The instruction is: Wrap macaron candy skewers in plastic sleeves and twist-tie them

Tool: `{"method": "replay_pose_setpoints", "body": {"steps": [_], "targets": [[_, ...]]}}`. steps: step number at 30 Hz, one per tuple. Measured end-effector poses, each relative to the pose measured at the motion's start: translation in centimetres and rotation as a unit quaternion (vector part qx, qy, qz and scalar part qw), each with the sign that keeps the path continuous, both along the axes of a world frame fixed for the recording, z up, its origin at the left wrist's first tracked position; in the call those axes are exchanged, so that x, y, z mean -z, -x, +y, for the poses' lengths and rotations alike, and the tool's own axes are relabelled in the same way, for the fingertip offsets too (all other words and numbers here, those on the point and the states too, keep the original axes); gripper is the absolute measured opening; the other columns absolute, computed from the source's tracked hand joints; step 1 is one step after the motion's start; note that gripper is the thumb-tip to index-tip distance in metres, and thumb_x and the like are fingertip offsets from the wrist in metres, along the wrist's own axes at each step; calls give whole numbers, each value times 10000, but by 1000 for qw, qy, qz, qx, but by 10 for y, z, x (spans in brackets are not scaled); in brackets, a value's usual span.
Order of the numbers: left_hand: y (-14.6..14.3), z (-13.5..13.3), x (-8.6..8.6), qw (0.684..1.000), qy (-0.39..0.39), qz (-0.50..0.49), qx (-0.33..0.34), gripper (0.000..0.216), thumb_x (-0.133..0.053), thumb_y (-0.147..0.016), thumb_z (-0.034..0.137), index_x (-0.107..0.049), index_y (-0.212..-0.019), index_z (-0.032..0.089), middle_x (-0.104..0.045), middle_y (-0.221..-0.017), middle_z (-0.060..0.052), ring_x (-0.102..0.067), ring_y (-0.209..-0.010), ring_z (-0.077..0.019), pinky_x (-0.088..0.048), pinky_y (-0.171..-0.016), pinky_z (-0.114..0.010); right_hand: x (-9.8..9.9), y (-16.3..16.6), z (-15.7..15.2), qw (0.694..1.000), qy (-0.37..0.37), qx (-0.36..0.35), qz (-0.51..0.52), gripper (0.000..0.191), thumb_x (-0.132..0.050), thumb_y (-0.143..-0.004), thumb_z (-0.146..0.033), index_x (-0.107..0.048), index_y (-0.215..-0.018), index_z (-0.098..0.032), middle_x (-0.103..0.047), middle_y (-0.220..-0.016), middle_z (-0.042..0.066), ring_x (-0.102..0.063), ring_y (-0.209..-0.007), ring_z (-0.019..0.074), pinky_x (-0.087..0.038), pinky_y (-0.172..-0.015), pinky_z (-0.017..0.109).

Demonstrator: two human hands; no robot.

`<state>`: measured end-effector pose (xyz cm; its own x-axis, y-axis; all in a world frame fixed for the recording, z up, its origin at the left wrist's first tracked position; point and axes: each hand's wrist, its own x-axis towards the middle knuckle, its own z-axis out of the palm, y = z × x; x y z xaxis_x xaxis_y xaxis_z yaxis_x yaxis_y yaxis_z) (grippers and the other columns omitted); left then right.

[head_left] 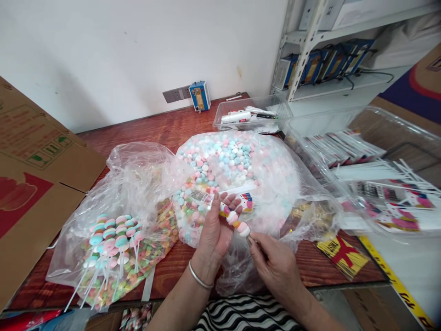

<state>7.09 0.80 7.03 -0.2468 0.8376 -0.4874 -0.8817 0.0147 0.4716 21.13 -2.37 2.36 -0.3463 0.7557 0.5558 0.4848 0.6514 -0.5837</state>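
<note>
My left hand (218, 225) is turned palm up, its fingers curled by the upper end of a candy skewer (237, 223) of pink-and-white and orange pieces. My right hand (272, 257) pinches the skewer's lower end; its stick is mostly hidden by the fingers. Just behind my left fingers, a printed wrapper (246, 202) and white sticks (241, 189) lie on a large clear bag of pastel candies (237, 154). To the left, several finished candy skewers (113, 234) rest on a clear bag of colourful ring-shaped candies (138, 271).
Cardboard boxes stand at the left (44, 184) and far right. A clear tub (365, 115) at the right holds printed wrappers and white sticks. Behind are a small clear tray (220, 120) and a blue device (200, 96). A yellow packet (342, 256) lies near the table's front edge.
</note>
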Motion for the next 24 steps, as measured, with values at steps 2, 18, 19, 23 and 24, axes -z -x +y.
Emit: {"method": "replay_pose_setpoints", "body": {"steps": [2, 18, 19, 23, 24], "targets": [[6, 4, -2, 1000, -15, 1, -27, 152, -608, -889, 244, -624, -987, 130, -646, -869, -52, -648, -753, -135, -559, -730, -269, 0, -1, 2, 1000, -5, -3, -1, 115, -502, -959, -166, -611, -925, -156, -637, -669, 14, -581, -570, 147, -408, -559, 260], [0, 6, -1, 990, -130, -62, 6, 251, -520, -933, 395, -578, -867, 160, -455, -625, 52, -465, -530, -61, -501, -660, -236, -13, -1, -6, 765, 564, -109, 290, 330, -502, -926, -510, -530, -806, -204, -269, -494, -115, -189, -376, 64, -215, -360, 195], [-2, 6, -1, 989, -129, -65, 12, 257, -518, -932, 403, -579, -871, 161, -458, -627, 52, -464, -528, -60, -504, -671, -238, -12, 1, -6, 727, 597, -112, 318, 333, -508, -915, -529, -530, -830, -208, -233, -482, -129, -136, -365, 59, -195, -346, 194], [-15, 1, -1, 992, -113, -54, 21, 284, -557, -904, 436, -578, -828, 163, -469, -619, 50, -478, -532, -61, -511, -700, -242, -7, 5, -3, 810, 505, -76, 290, 305, -547, -903, -481, -563, -797, -196, -380, -530, -82, -311, -425, 79, -295, -418, 202], [-17, 0, -1, 993, -107, -49, 27, 294, -580, -890, 441, -577, -805, 159, -468, -610, 48, -493, -542, -66, -510, -694, -239, -7, 5, -2, 858, 442, -59, 256, 285, -554, -905, -450, -581, -792, -189, -456, -581, -51, -397, -494, 97, -339, -472, 210]]}}
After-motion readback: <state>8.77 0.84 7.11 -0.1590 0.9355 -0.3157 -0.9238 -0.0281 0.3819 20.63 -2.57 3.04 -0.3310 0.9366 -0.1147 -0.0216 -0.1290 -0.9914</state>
